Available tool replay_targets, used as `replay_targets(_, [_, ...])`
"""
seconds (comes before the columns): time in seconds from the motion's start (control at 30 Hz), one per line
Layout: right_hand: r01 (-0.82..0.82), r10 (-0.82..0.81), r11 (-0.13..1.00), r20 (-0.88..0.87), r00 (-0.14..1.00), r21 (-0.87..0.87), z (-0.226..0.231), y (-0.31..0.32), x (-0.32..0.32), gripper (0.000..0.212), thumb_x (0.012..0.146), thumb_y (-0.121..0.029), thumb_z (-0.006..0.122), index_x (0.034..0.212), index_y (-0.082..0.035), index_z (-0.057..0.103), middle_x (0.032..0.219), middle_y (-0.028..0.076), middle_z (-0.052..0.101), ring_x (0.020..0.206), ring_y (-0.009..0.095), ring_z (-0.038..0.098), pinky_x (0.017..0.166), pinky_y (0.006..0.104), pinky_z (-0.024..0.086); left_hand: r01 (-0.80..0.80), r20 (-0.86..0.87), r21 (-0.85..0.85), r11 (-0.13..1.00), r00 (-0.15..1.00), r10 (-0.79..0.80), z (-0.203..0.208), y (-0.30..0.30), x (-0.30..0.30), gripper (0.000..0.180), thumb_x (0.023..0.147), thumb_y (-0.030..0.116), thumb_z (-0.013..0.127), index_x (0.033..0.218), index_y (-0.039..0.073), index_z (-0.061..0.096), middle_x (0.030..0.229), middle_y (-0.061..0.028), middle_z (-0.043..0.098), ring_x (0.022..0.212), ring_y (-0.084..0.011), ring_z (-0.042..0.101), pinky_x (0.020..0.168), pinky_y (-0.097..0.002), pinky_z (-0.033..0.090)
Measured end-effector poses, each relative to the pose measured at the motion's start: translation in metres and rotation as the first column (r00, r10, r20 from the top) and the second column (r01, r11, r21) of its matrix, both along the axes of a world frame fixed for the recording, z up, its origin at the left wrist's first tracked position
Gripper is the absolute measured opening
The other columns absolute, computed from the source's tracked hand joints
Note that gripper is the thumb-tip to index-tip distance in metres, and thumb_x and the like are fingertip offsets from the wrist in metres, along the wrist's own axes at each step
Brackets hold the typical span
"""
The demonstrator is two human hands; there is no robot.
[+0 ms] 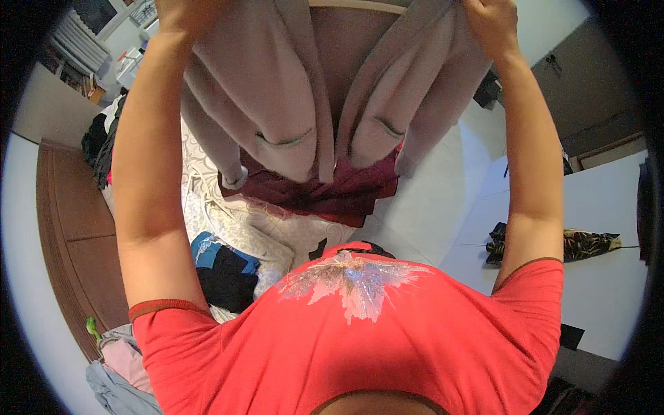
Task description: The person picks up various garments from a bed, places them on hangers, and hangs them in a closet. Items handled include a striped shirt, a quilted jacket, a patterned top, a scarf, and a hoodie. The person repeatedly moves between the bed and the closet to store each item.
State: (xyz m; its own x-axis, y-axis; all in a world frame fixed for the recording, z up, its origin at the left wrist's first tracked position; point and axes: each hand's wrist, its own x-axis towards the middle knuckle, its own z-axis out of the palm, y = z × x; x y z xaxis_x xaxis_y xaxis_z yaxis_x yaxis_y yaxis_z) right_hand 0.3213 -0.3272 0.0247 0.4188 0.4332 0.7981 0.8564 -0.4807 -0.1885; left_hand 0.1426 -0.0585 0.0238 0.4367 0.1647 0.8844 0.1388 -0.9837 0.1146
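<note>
A grey open-front cardigan (277, 111) with two front pockets and hanging sleeves is held up in front of me, spread wide. My right hand (492, 26) is closed on its upper right side. At the upper left, my left hand (183, 15) grips the other side, its fingers partly cut off by the picture's edge. The cardigan's top lies outside the view. Below its hem, a dark maroon folded cloth (325, 190) rests on a patterned bed cover (304, 235).
Blue and black folded clothes (232, 273) lie on the bed, with grey and pink clothes (128, 360) at lower left. A brown wooden headboard-like panel (76, 221) stands left. A dark patterned cloth (588, 242) is at right, against a white surface (477, 277).
</note>
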Motion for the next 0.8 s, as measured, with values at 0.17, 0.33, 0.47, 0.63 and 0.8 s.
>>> replay_targets(0.17, [-0.133,0.142,0.989,-0.145,0.979,0.069,0.011,-0.003,0.0,0.03,0.083,-0.029,0.06,0.079,0.001,0.061,0.06,0.003,0.052,0.057,0.014,0.045,0.052,0.0321,0.037,0.07,0.135,0.145,0.987,0.987,-0.09,0.007,0.006,0.0,0.027,0.082,0.021,0.057,0.071,-0.001,0.046,0.064,-0.0208,0.047,0.059,-0.0358,0.048,0.054,-0.041,0.037])
replay_targets(0.33, [-0.234,0.21,0.972,-0.388,0.897,-0.015,0.002,0.004,0.017,0.022,0.081,-0.024,0.061,0.08,-0.002,0.064,0.059,-0.005,0.048,0.054,0.008,0.041,0.049,0.0249,0.033,0.021,-0.074,0.091,0.996,0.997,-0.014,0.003,0.024,-0.005,0.019,0.082,0.014,0.057,0.075,0.0,0.047,0.062,-0.0172,0.046,0.055,-0.0303,0.047,0.052,-0.0365,0.037])
replay_targets(0.47, [-0.291,0.257,0.955,-0.619,0.742,0.048,0.012,-0.02,0.018,0.024,0.083,-0.023,0.061,0.081,0.001,0.063,0.062,-0.007,0.047,0.054,0.007,0.042,0.048,0.0221,0.032,0.289,0.07,0.027,0.957,0.954,-0.29,-0.004,0.006,0.016,0.006,0.086,0.008,0.053,0.086,0.002,0.052,0.063,-0.0119,0.048,0.056,-0.0176,0.048,0.053,-0.0275,0.038])
replay_targets(0.63, [-0.302,0.362,0.931,-0.596,0.717,0.202,0.008,-0.01,-0.049,0.026,0.082,-0.025,0.064,0.082,0.0,0.059,0.07,-0.004,0.053,0.062,0.008,0.049,0.055,0.0228,0.04,0.281,0.096,0.105,0.954,0.952,-0.291,0.002,-0.016,0.002,0.005,0.088,0.005,0.051,0.088,0.001,0.054,0.067,-0.0072,0.051,0.056,-0.0108,0.046,0.052,-0.024,0.037])
replay_targets(0.8, [-0.699,0.635,0.678,-0.662,0.398,0.23,0.002,-0.077,-0.032,0.046,0.076,-0.031,0.067,0.109,0.0,0.058,0.091,0.007,0.062,0.084,0.013,0.054,0.076,0.0268,0.043,0.212,0.116,0.349,0.913,0.957,-0.267,-0.01,0.019,-0.005,0.024,0.089,0.024,0.056,0.107,0.009,0.06,0.083,-0.0133,0.064,0.076,-0.0233,0.064,0.063,-0.0295,0.047])
